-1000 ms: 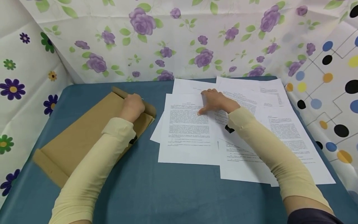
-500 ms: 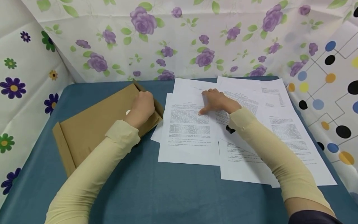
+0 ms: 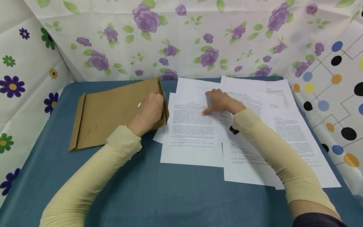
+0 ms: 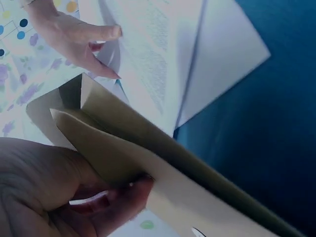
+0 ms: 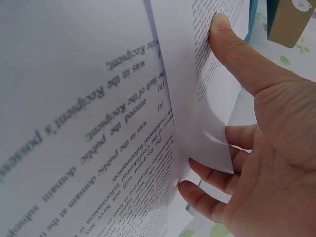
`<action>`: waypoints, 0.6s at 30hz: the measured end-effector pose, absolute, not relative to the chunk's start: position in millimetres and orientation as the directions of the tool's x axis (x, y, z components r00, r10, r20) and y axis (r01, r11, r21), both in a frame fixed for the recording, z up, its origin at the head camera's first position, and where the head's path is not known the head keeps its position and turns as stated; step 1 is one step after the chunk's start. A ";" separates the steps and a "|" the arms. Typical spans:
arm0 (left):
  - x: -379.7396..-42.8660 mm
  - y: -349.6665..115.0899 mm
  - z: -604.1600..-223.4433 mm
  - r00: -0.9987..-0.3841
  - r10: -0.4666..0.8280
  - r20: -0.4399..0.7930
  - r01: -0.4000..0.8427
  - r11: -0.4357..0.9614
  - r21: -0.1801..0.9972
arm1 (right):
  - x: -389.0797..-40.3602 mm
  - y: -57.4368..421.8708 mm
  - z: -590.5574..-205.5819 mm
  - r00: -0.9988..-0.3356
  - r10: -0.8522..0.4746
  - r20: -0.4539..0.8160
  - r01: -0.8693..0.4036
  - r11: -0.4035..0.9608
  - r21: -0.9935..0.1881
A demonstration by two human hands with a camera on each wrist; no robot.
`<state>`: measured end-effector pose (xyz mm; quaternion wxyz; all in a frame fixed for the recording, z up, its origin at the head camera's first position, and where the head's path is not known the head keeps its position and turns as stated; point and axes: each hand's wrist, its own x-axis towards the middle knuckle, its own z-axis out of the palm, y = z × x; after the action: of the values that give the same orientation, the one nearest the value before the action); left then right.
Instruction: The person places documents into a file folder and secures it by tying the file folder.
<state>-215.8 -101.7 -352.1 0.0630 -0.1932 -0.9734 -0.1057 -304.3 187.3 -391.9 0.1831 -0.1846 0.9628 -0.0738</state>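
Note:
My left hand [image 3: 150,108] grips a brown paper envelope [image 3: 113,101] at its right end, where a white round button shows beside my fingers. In the left wrist view the envelope's mouth [image 4: 143,143] gapes, with fingertips on one panel near the edge. My right hand [image 3: 221,102] holds a printed sheet [image 3: 193,129] by its upper right corner. In the right wrist view, the thumb [image 5: 237,57] lies over the sheet's face and the fingers are curled behind its bent corner. The sheet lies over other papers.
More printed sheets [image 3: 295,135] lie overlapping on the right of the table, around and under my right forearm. A blue-green cloth [image 3: 158,195] covers the table. Flower-patterned hangings [image 3: 119,41] stand along the back and left, with a dotted one [image 3: 331,91] at right.
My left hand has brought the envelope rightward and turned it, so its mouth end now stands beside the papers, close to the printed sheet. My right hand and the sheets have stayed in place.

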 end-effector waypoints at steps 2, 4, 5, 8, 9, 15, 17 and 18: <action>-214.6 -103.6 -353.6 -0.908 0.383 0.168 0.409 0.896 0.172 | -304.6 187.5 -391.7 -0.866 -0.378 -0.328 -0.323 0.923 -0.210; -213.4 -106.7 -356.3 -0.902 0.396 0.172 0.424 0.889 0.172 | -304.8 187.8 -391.7 -0.866 -0.375 -0.331 -0.319 0.924 -0.213; -212.7 -108.7 -358.0 -0.901 0.398 0.174 0.427 0.886 0.179 | -304.9 188.0 -391.8 -0.867 -0.373 -0.331 -0.315 0.924 -0.215; -210.6 -114.9 -362.8 -0.903 0.393 0.174 0.423 0.883 0.202 | -305.4 188.6 -392.4 -0.867 -0.373 -0.330 -0.313 0.924 -0.222; -209.3 -117.0 -364.3 -0.905 0.390 0.172 0.421 0.882 0.213 | -305.4 188.6 -392.5 -0.867 -0.374 -0.329 -0.314 0.923 -0.224; -200.1 -129.6 -374.1 -0.931 0.335 0.142 0.361 0.901 0.241 | -304.7 187.3 -392.1 -0.864 -0.379 -0.331 -0.317 0.921 -0.227; -197.7 -132.2 -377.3 -0.939 0.312 0.144 0.339 0.909 0.243 | -304.4 186.9 -391.5 -0.866 -0.375 -0.332 -0.314 0.923 -0.222; -196.8 -133.1 -378.7 -0.941 0.304 0.149 0.333 0.910 0.246 | -304.2 186.8 -391.1 -0.867 -0.372 -0.332 -0.312 0.924 -0.222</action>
<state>-196.8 -133.1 -378.7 0.0536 -0.1631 -0.9759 -0.1350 -304.2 186.8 -391.1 0.1875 -0.1777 0.9627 -0.0805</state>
